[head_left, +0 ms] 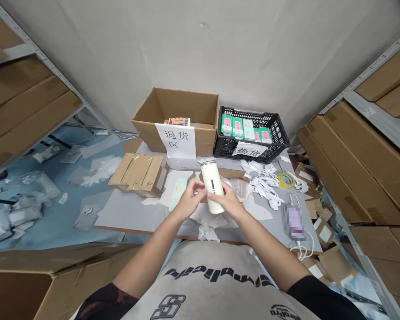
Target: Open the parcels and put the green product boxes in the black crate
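Note:
A white tumbler [212,180] with a metal rim and a dark mark on its side tilts slightly above the table. My right hand [230,203] is wrapped round its right side, thumb across the front and fingers partly hidden behind. On the other side, my left hand [189,201] has its fingers curled, the tips against the tumbler. Below both hands lie crumpled wrapping [208,232] and an open cardboard piece [231,174]. A pale green box [178,192] rests just left of my left hand.
At the back stand a labelled cardboard box [143,129] and a black crate [225,149] of green-and-pink boxes. A taped carton [138,173] sits left. Crumpled paper [266,186], yellow tape [286,179] and a cabled phone [295,222] lie right. Loaded shelves flank both sides.

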### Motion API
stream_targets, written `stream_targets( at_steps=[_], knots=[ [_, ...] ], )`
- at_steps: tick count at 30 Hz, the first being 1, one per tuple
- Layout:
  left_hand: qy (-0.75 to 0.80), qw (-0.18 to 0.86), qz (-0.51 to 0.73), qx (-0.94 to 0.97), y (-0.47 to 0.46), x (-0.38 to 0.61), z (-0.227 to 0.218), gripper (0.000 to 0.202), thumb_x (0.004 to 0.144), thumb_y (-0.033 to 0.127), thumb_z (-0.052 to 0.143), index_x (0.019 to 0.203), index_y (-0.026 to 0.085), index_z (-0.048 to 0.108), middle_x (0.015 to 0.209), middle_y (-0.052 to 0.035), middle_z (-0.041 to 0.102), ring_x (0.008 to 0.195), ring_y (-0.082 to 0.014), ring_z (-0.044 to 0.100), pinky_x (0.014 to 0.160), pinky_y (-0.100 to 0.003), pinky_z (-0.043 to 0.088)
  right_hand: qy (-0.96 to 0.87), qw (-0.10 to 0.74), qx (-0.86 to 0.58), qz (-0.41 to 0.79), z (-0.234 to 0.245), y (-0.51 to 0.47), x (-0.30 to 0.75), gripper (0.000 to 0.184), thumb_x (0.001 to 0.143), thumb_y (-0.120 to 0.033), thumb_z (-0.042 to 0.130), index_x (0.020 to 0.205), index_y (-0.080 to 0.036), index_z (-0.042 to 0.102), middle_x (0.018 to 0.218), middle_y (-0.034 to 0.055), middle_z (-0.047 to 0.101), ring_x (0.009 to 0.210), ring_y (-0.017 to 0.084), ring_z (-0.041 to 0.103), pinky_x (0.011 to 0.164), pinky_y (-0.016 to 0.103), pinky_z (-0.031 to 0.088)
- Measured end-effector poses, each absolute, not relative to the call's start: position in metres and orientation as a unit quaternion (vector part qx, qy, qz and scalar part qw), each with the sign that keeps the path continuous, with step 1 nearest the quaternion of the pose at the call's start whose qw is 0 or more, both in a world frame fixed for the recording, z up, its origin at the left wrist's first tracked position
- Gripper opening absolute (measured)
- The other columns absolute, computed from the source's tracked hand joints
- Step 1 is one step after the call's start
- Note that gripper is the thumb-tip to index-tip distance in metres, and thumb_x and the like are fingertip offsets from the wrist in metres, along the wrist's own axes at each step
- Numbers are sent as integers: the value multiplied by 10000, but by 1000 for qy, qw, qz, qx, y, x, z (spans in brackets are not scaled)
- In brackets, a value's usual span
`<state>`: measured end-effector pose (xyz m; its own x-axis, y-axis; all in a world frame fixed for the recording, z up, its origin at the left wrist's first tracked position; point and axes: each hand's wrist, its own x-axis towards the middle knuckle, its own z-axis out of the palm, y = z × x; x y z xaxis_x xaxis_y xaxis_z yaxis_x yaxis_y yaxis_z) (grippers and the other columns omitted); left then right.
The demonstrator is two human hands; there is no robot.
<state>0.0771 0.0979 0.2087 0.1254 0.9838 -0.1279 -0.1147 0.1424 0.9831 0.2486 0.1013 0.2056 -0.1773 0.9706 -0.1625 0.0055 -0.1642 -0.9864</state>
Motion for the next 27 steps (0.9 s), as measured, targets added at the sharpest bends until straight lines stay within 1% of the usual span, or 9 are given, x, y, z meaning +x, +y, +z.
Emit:
stream_targets(
  at_steps=[4, 7, 9, 12, 15, 18, 22, 25, 27],
  knots=[
    [415, 668, 442, 432, 102, 82, 214, 396, 834, 455, 639, 1141, 212, 582, 1133, -71, 640, 1074, -226, 605, 833, -320, 501, -429, 460, -452, 632, 208, 99, 252, 554, 664, -420, 821, 1130, -275, 557, 1116, 45, 681, 975, 234, 653, 866, 409, 529],
    [390, 719, 416, 397, 105, 89, 216, 471, 817, 478, 661, 1192, 208, 572, 1150, -91, 656, 1035, -249, 637, 771, -321, 515, -457, 451, -464, 610, 209, 98, 257, 468, 725, -451, 756, 1108, -277, 550, 1097, 43, 675, 980, 229, 638, 858, 401, 522],
    [406, 714, 427, 379, 105, 95, 215, 505, 778, 479, 713, 1175, 213, 552, 1115, -88, 670, 967, -244, 659, 717, -318, 523, -510, 436, -506, 542, 208, 98, 261, 459, 753, -462, 723, 1144, -272, 575, 1148, 59, 632, 1035, 232, 599, 889, 399, 504],
    [450, 669, 451, 383, 104, 104, 211, 495, 711, 464, 790, 1053, 211, 537, 1003, -60, 689, 869, -213, 668, 709, -318, 526, -558, 420, -555, 452, 205, 98, 264, 656, 675, -451, 794, 1249, -257, 542, 1153, 72, 576, 1036, 231, 565, 900, 395, 490],
    [494, 579, 484, 431, 102, 108, 207, 449, 711, 462, 795, 978, 202, 546, 993, -53, 682, 892, -193, 656, 810, -334, 522, -529, 443, -538, 484, 202, 99, 264, 809, 574, -399, 869, 1263, -254, 470, 1077, 52, 593, 961, 215, 594, 856, 382, 508],
    [496, 534, 500, 468, 101, 106, 208, 394, 802, 501, 695, 1035, 203, 587, 1106, -72, 662, 1010, -208, 630, 890, -349, 505, -456, 486, -486, 566, 202, 99, 268, 639, 596, -387, 852, 1113, -269, 495, 1048, 35, 641, 958, 213, 631, 862, 378, 514],
    [424, 648, 429, 465, 102, 102, 211, 514, 813, 516, 681, 1211, 206, 581, 1206, -99, 648, 1116, -254, 606, 903, -364, 503, -433, 441, -426, 661, 207, 96, 283, 479, 711, -459, 754, 1121, -282, 580, 1096, 38, 678, 1028, 256, 637, 867, 404, 518],
    [391, 719, 375, 435, 99, 105, 209, 585, 793, 518, 708, 1249, 187, 551, 1173, -126, 663, 1062, -275, 638, 836, -378, 523, -510, 399, -449, 616, 206, 92, 291, 485, 722, -474, 759, 1144, -260, 656, 1146, 51, 640, 1086, 267, 598, 943, 415, 483],
    [410, 691, 385, 453, 96, 109, 205, 608, 731, 489, 777, 1203, 185, 545, 1113, -115, 674, 1003, -258, 652, 819, -369, 519, -543, 393, -470, 574, 203, 90, 291, 549, 703, -460, 790, 1192, -254, 649, 1170, 61, 615, 1103, 265, 578, 963, 415, 473]
  ],
)
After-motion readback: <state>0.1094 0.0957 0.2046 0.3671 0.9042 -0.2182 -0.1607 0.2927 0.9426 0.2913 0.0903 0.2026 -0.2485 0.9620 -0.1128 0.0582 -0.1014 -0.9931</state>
